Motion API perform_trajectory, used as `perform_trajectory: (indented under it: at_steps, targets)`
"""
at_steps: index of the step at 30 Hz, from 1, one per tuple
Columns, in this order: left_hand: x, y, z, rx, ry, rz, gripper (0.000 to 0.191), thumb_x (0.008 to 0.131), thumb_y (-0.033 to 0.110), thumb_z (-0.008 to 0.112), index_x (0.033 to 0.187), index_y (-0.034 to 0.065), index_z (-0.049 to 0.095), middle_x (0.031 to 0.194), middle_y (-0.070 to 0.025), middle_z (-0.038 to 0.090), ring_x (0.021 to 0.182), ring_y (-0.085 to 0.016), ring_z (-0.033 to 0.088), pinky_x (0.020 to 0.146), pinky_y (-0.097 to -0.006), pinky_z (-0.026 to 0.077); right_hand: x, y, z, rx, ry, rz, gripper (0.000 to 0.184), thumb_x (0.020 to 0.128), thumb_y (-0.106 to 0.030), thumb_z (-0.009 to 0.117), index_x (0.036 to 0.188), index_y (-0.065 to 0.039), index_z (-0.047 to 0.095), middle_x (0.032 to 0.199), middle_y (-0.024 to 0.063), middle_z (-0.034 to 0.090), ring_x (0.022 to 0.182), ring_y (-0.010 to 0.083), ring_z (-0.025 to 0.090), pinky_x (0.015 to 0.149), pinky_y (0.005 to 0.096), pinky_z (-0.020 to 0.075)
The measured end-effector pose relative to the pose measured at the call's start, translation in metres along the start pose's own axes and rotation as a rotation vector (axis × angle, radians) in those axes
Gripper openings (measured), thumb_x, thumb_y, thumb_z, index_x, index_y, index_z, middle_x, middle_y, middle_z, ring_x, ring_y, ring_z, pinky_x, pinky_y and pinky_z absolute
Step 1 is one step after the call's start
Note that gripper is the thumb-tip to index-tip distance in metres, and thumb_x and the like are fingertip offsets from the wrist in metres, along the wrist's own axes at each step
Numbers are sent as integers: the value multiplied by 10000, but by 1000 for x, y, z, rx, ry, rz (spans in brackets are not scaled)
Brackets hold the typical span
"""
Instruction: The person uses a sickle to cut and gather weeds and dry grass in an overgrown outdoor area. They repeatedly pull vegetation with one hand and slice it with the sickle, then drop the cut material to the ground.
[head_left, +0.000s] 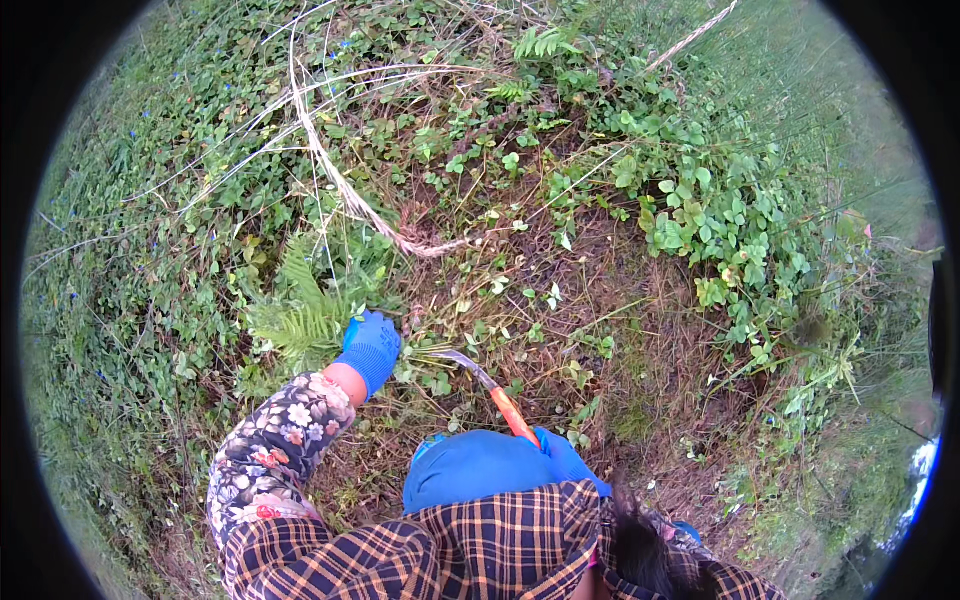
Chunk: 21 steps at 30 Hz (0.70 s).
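Note:
My left hand (371, 346), in a blue knitted glove, is closed around the stems of a bunch of green fern fronds (304, 319) and other leafy plants. My right hand (562, 456), also in a blue glove, grips the orange handle of a sickle (511, 416) and is partly hidden by my clothing. The sickle's curved metal blade points left, its tip just right of my left hand, beside some thin cut-looking stems (429, 352).
Low leafy ground plants (690, 217) grow on both sides. A long dry grass bundle (352, 199) curves over the ground ahead. Brown soil with dry litter (607, 277) shows in the middle. Taller grass stands at the right.

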<state>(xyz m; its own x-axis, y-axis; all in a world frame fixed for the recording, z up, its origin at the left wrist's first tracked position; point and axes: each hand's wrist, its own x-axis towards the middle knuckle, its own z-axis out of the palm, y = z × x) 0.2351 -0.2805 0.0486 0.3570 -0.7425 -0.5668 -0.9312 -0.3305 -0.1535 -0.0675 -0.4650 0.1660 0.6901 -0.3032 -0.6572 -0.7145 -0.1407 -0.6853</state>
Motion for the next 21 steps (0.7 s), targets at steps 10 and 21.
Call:
perform_trajectory:
  at_steps: [10, 21]
  targets:
    - [-137, -32, 134, 16, -647, -147, 306, 922, 327, 599, 1164, 202, 738, 1164, -15, 714, 1053, -234, 668, 798, -447, 463, 87, -61, -61, 252, 173, -98, 288, 1007, -322, 586, 951, -47, 520, 642, 32, 553, 465, 119, 519, 456, 283, 459]
    - [-46, 0, -5, -630, 425, -236, 353, 864, 145, 553, 1195, 29, 593, 1254, -165, 558, 1208, -313, 516, 1040, -415, 416, 247, -121, -69, -106, 209, -136, 379, 977, -382, 622, 1073, -26, 530, 646, 50, 564, 498, 147, 556, 452, 329, 462]
